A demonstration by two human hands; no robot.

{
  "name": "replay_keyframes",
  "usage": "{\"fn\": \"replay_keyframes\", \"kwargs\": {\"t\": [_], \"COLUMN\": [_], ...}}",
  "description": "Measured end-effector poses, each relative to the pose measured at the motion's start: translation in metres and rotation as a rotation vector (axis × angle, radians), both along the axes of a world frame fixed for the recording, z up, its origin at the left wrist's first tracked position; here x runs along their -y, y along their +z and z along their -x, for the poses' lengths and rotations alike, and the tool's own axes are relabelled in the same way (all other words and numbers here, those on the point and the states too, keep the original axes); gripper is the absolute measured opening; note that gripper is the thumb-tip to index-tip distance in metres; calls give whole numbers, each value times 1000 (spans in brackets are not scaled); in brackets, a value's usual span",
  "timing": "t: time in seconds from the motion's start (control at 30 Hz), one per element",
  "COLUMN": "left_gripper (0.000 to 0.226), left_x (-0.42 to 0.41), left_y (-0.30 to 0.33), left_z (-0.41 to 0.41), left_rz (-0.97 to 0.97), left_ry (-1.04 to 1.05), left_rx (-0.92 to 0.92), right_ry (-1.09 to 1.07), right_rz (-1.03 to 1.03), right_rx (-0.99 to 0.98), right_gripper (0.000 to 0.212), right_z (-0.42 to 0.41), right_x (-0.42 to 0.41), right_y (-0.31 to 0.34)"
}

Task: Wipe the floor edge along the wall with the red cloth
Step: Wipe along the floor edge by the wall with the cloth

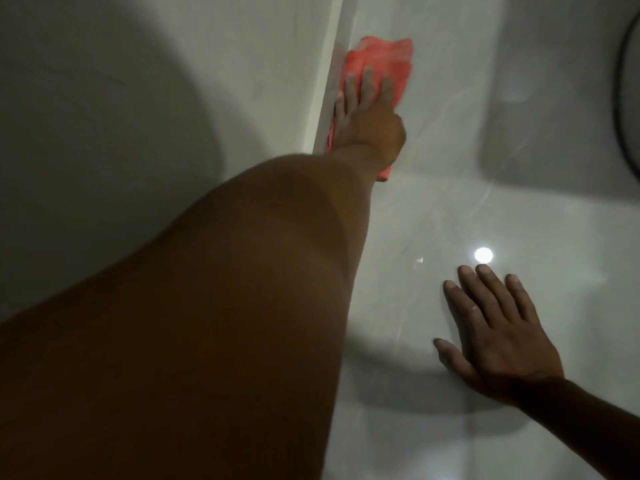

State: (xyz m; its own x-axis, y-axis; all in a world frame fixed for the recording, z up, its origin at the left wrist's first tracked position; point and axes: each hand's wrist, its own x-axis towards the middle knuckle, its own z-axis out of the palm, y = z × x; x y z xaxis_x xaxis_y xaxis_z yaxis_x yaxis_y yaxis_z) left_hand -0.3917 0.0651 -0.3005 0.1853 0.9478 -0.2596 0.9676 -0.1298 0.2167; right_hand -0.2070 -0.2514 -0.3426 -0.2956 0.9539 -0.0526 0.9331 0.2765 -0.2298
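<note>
The red cloth (388,60) lies flat on the glossy white floor (450,209), pressed against the white skirting (329,81) at the foot of the wall (138,116). My left hand (369,112) reaches far forward and rests palm-down on the cloth, fingers spread and pointing away; the cloth's near part is hidden under the hand and wrist. My right hand (495,334) lies flat on the bare floor, closer to me and to the right, fingers apart, holding nothing.
A dark curved object (623,98) sits at the right edge, casting a grey shadow on the floor. A bright lamp reflection (483,254) shines on the tile just beyond my right hand. The floor runs on ahead along the wall.
</note>
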Motion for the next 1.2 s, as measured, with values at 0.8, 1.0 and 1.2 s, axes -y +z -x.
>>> {"fn": "replay_keyframes", "kwargs": {"t": [0.8, 1.0, 1.2], "left_gripper": [64, 61, 68], "left_x": [76, 8, -47], "left_y": [-15, -14, 3], "left_z": [24, -22, -9], "left_rz": [-226, -220, -44], "left_ry": [-291, -568, -85], "left_rx": [-76, -144, -120], "right_ry": [-10, -2, -2], "right_rz": [59, 18, -23], "right_rx": [-7, -31, -40], "right_gripper": [88, 89, 90], "right_z": [0, -1, -1], "right_x": [-1, 0, 1], "right_y": [1, -1, -2]}}
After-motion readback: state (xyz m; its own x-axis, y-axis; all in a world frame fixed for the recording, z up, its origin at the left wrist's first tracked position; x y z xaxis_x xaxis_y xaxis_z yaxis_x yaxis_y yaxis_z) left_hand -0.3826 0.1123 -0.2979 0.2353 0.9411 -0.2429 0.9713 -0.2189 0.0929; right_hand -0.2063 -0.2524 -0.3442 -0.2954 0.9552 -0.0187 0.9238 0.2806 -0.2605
